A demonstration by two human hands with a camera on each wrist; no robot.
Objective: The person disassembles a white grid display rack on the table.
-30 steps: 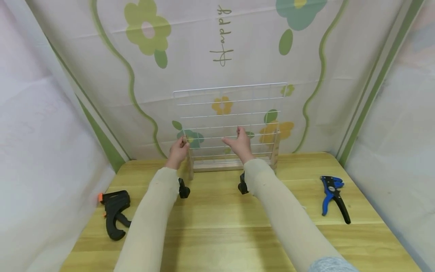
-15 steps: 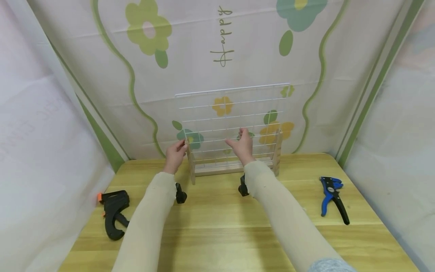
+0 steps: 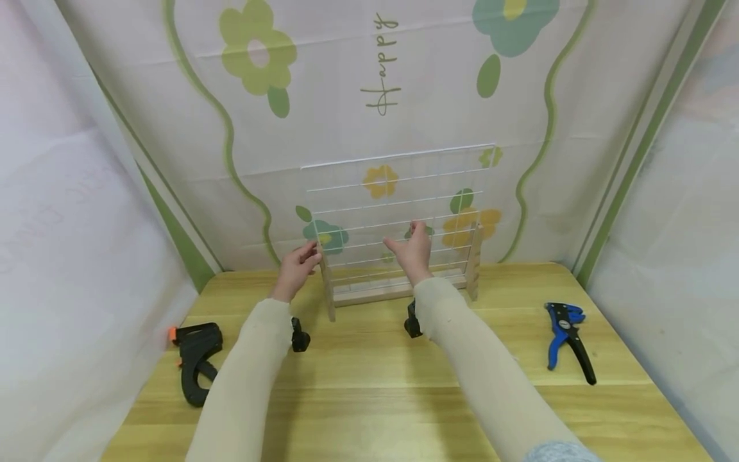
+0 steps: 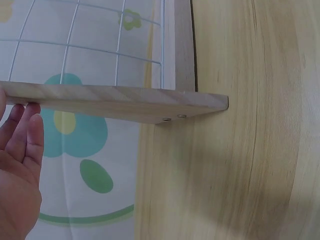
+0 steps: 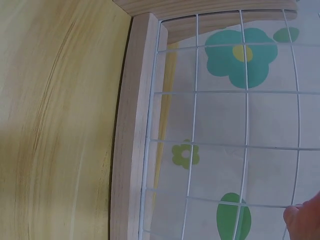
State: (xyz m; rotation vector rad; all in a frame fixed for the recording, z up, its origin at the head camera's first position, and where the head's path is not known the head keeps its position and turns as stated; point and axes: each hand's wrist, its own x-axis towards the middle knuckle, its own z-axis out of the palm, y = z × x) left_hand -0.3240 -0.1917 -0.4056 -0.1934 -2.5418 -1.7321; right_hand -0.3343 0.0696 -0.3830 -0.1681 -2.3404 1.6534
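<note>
A rack of white wire mesh [image 3: 398,205] in a pale wooden frame [image 3: 369,295] stands upright at the back of the table, its left end nearer me. My left hand [image 3: 294,269] holds the upper end of the left wooden side piece [image 4: 100,95]; in the left wrist view its fingertips touch that piece's outer face. At the middle of the mesh, my right hand [image 3: 414,253] holds the wires with thumb and bent fingers. Only a fingertip [image 5: 302,217] shows in the right wrist view, right at a wire crossing; the other fingers are out of frame there.
A black clamp [image 3: 196,359] with orange tips lies on the table [image 3: 369,385] at left, partly behind the left sleeve. Blue and black wire-stripping pliers [image 3: 568,340] lie at right. A flowered cloth [image 3: 323,96] hangs behind the rack.
The rack's left end has swung toward me, so the rack stands more slanted. My left hand has come nearer and slightly left; the right hand has shifted slightly right with the mesh.
</note>
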